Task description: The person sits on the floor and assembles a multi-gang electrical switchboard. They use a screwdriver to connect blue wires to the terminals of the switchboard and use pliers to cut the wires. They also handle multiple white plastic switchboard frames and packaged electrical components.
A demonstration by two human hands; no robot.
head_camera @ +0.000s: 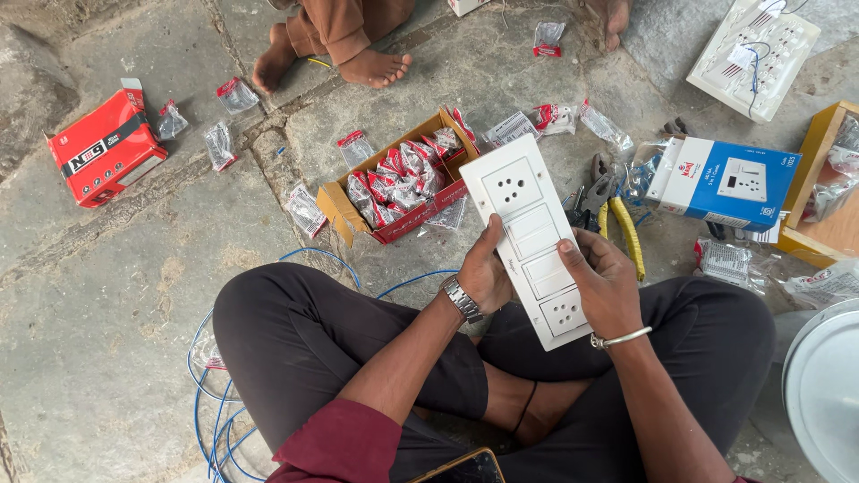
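- We are gripping a white switch plate [534, 240] with both hands: left hand [484, 273] clamped on its left edge, right hand [601, 282] on its right.
- An open box of packets [398, 179] is lying on the stone floor [116, 295] beyond.

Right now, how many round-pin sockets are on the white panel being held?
2: one socket at the far end of the white panel, one socket at the near end beside the right hand.

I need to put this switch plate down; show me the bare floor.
Bare stone lies left of the knee, between the red box and the blue wire. Crowded: around the open carton, the pliers and the blue box beyond the switch plate.
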